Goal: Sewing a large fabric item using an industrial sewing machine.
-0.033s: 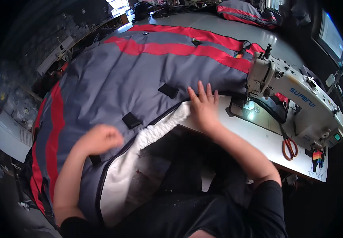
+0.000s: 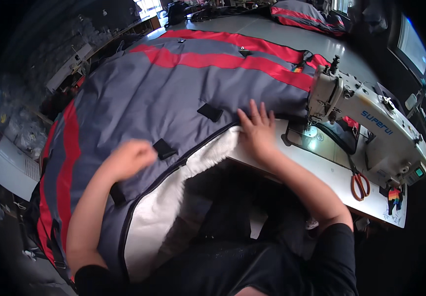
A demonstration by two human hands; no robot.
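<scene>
White tabletop [image 2: 316,172] underlies part of a grey-and-red fabric cover [image 2: 168,98], probably soft but heavy, best gripped along its black binding [image 2: 208,140]. Right hand [image 2: 259,133] lies flat, fingers apart; left hand [image 2: 133,159] curls, grip unclear.

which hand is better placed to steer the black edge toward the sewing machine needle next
Probably the right hand: it lies spread across the black edge, much nearer the sewing machine, while the left hand is farther off over the grey cloth.

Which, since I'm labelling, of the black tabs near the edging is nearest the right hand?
The rightmost black tab, left of the right hand; the others lie nearer the left hand.
</scene>
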